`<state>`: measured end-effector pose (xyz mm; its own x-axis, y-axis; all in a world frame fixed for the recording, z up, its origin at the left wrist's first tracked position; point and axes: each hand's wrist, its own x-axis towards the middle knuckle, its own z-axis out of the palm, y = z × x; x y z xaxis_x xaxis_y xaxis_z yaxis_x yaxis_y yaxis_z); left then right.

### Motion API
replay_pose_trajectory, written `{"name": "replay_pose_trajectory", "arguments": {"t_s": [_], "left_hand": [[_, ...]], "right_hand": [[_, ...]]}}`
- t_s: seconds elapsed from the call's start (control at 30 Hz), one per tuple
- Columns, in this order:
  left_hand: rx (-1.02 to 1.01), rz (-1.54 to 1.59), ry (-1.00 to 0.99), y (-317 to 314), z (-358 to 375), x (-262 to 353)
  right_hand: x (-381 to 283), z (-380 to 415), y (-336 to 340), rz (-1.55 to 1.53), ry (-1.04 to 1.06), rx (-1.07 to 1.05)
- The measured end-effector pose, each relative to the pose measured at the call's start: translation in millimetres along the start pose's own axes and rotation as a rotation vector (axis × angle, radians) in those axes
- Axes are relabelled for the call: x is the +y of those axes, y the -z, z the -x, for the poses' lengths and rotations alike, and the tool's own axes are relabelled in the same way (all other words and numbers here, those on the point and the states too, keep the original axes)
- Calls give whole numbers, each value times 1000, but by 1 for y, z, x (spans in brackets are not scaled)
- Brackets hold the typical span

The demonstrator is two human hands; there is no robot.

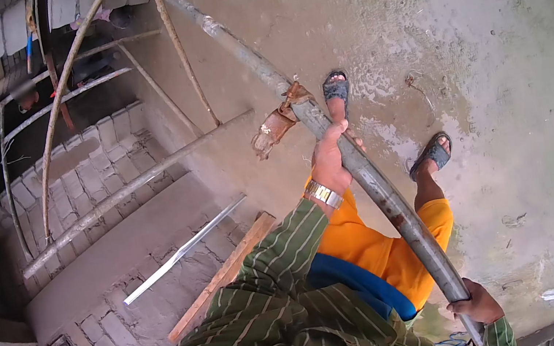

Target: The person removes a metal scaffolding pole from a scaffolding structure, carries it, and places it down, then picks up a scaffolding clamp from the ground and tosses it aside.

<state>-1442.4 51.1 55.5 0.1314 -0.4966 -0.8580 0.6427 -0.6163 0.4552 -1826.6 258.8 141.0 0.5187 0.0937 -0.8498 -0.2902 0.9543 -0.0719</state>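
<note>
A long grey metal pipe [394,204] runs from the upper middle of the view down to the lower right, across the front of my body. My left hand [331,158], with a metal watch at the wrist, is closed on its middle part. Lower down, near the pipe's bottom end, my right hand [476,304] is wrapped round it. A rusty clamp [296,95] sits round the pipe above my left hand. From it a rusty metal piece [273,131] hangs out to the left.
Wooden poles [138,186] form a frame at the left before a brick wall [88,173]. A white strip [183,250] and a wooden board [224,275] lie at the lower left. My sandalled feet [437,154] stand on a wet floor [501,96].
</note>
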Motion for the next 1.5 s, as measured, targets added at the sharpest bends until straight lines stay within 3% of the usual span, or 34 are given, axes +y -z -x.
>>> {"name": "replay_pose_trajectory", "arguments": {"t_s": [0.03, 0.13, 0.2, 0.27, 0.4, 0.43, 0.47, 0.53, 0.67, 0.73, 0.77, 0.87, 0.9, 0.93, 1.0, 1.03, 1.07, 1.1, 1.17, 1.2, 1.23, 1.33, 1.37, 1.4, 1.47, 1.5], "left_hand": [[-117, 102, 40, 2, -2, 2], [-532, 486, 23, -7, -23, -14], [-575, 497, 94, -16, -36, -22], [-520, 458, 117, -18, -35, -11], [-84, 235, 123, -18, 6, 17], [15, 100, 36, -28, 19, 24], [119, -33, -52, -35, 31, 25], [190, -147, -122, -27, 45, 14], [232, -179, -187, -7, 29, -5], [95, -97, -101, -14, 42, -1], [-5, -4, -68, -20, 40, 1], [-351, 262, -38, -22, 27, 1], [-475, 368, -50, -26, 20, -3], [-606, 476, -58, -30, 14, -9], [-601, 458, -40, -28, 10, -10], [-569, 439, -37, -22, 17, -9], [-536, 415, -24, -24, 25, -4], [-343, 388, -48, -25, 38, -2], [7, 49, -49, -31, 70, -8], [178, -110, -64, -34, 78, -8], [275, -132, -102, -32, 77, -12], [215, -142, -160, -30, 63, -25], [55, 49, 5, -28, 57, -28], [-79, 147, 18, -33, 52, -27], [-318, 334, 69, -37, 49, -26], [-448, 375, 94, -33, 46, -26]], "right_hand": [[-4, 9, -8, 384, 164, 222], [-8, 20, -34, 635, 352, 829], [-9, 8, -27, 729, 357, 1019], [-8, 10, -17, 678, 361, 888], [-31, 34, -29, 414, 68, 450], [-13, 28, -18, 231, 111, 264], [-10, 23, -8, 37, 12, 7], [4, 16, -1, -224, -45, -216], [-10, 16, -16, -61, -22, -79], [-9, 30, -17, -26, -20, 43], [8, 34, -11, 256, 41, 161], [-41, 77, -26, 548, 111, 395], [-45, 84, -42, 668, 145, 626], [-40, 86, -44, 678, 175, 691], [-31, 78, -48, 712, 265, 806], [-31, 78, -51, 731, 234, 761], [-26, 74, -47, 735, 343, 663], [-21, 68, -40, 459, 262, 399], [2, 51, -20, 23, 43, -58], [25, 37, -8, -136, -95, -249], [31, 26, -3, -95, -137, -388], [31, 36, 3, -170, -102, -162], [6, 59, -9, 0, 3, 52], [7, 67, -10, 223, 124, 233], [3, 88, -14, 437, 192, 460], [4, 88, -13, 374, 170, 460]]}}
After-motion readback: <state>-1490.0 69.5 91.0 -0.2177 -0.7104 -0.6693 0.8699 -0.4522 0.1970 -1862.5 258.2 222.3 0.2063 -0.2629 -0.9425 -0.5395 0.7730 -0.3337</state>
